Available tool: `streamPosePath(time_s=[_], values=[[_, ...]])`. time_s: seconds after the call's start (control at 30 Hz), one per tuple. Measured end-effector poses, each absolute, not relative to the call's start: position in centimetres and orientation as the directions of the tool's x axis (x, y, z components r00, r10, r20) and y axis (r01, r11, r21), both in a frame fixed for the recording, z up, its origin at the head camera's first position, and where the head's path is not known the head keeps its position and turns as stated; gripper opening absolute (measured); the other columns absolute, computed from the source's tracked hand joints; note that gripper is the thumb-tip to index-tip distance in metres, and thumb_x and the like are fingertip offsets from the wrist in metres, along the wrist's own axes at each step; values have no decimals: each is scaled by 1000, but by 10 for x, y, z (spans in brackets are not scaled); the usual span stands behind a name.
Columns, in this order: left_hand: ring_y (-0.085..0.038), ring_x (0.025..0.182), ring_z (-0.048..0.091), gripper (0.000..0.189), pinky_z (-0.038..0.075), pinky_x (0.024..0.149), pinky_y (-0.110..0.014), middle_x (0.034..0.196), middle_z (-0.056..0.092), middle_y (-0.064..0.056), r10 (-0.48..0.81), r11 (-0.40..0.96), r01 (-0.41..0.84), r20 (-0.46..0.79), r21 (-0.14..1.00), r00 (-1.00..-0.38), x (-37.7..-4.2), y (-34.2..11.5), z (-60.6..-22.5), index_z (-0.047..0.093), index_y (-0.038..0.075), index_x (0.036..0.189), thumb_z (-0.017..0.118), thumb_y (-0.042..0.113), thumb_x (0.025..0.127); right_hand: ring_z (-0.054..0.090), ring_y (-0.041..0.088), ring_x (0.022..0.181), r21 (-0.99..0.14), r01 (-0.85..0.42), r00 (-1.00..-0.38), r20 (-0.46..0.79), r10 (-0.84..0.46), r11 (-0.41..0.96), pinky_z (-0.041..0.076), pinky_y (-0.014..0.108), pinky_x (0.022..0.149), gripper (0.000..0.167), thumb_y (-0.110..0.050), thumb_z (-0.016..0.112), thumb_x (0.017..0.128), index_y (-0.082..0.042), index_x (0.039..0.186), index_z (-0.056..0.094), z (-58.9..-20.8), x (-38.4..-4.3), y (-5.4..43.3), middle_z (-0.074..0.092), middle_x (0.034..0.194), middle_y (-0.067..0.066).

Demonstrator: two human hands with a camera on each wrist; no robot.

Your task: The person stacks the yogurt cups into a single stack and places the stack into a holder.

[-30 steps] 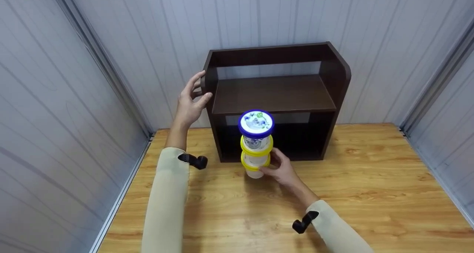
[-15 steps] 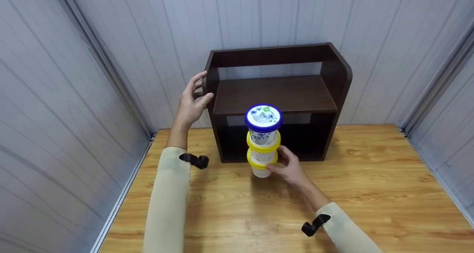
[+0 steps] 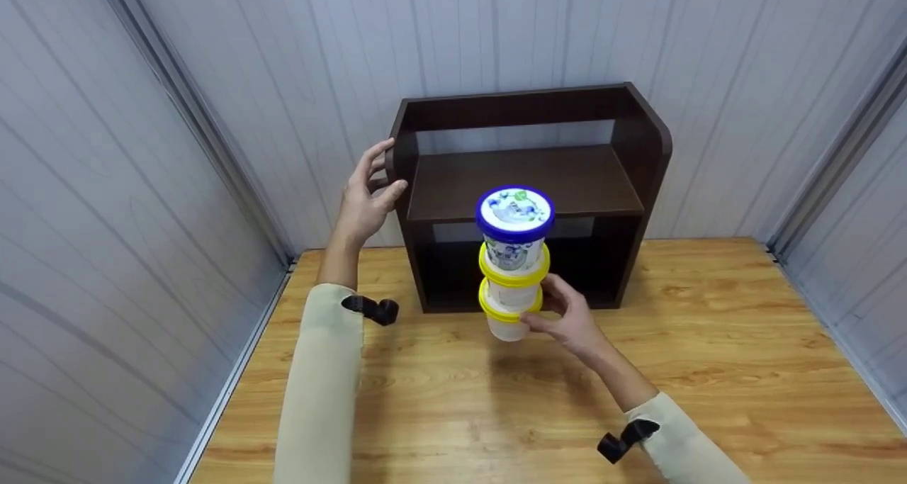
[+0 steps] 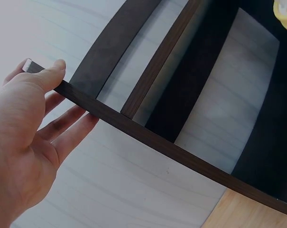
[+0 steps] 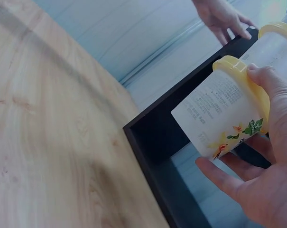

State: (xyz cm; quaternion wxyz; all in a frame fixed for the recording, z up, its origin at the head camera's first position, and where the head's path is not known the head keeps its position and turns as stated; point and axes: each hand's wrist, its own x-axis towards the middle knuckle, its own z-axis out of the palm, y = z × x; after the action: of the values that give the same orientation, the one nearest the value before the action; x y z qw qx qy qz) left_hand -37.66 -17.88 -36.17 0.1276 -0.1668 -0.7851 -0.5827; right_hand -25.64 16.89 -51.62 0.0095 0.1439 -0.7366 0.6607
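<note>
My right hand (image 3: 575, 327) holds a stack of three white plastic tubs by the lowest one, over the table in front of the shelf. The lower tub (image 5: 219, 107) has a yellow lid and printed flowers; my thumb lies at its lid and my fingers reach round its far side. Another yellow-lidded tub (image 3: 514, 261) sits in the middle, and a blue-lidded tub (image 3: 516, 211) tops the stack, which leans slightly. At the dark brown two-tier shelf (image 3: 524, 179), my left hand (image 3: 363, 204) grips the left side panel (image 4: 152, 140), thumb on one face and fingers on the other.
The shelf stands on a wood-grain table (image 3: 439, 399) close to the pale panelled back wall (image 3: 354, 37). Side walls rise at left and right. A black wrist mount (image 3: 627, 440) sits on the right sleeve, another on the left.
My right hand has carried the tub stack to the right and upward, the blue lid looking larger in the head view. My left hand keeps its place on the shelf.
</note>
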Motion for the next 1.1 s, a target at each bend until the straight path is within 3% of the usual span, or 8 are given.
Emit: streamPosePath(time_s=[0.1, 0.83, 1.1], values=[[-40, 145, 68, 66, 67, 101, -58, 164, 57, -17, 117, 260, 408, 391, 875, -913, -377, -178, -361, 47, 28, 170, 69, 7, 112, 73, 14, 119, -973, -221, -957, 204, -204, 64, 70, 33, 94, 71, -1, 86, 97, 1, 160, 54, -508, -254, 173, 66, 151, 24], [-43, 148, 65, 65, 66, 105, -64, 166, 55, -18, 122, 267, 415, 396, 870, -910, -376, -173, -360, 49, 30, 169, 70, 7, 111, 76, 14, 121, -973, -219, -969, 209, -131, 66, 72, 36, 89, 71, -5, 81, 103, -8, 166, 49, -424, -249, 192, 65, 152, 15], [-44, 149, 63, 66, 64, 106, -67, 168, 54, -18, 116, 271, 409, 393, 871, -912, -375, -172, -360, 49, 31, 169, 70, 8, 111, 79, 12, 116, -974, -226, -969, 221, -113, 32, 72, 35, 87, 69, -8, 78, 106, -9, 167, 47, -402, -262, 198, 70, 140, 1]])
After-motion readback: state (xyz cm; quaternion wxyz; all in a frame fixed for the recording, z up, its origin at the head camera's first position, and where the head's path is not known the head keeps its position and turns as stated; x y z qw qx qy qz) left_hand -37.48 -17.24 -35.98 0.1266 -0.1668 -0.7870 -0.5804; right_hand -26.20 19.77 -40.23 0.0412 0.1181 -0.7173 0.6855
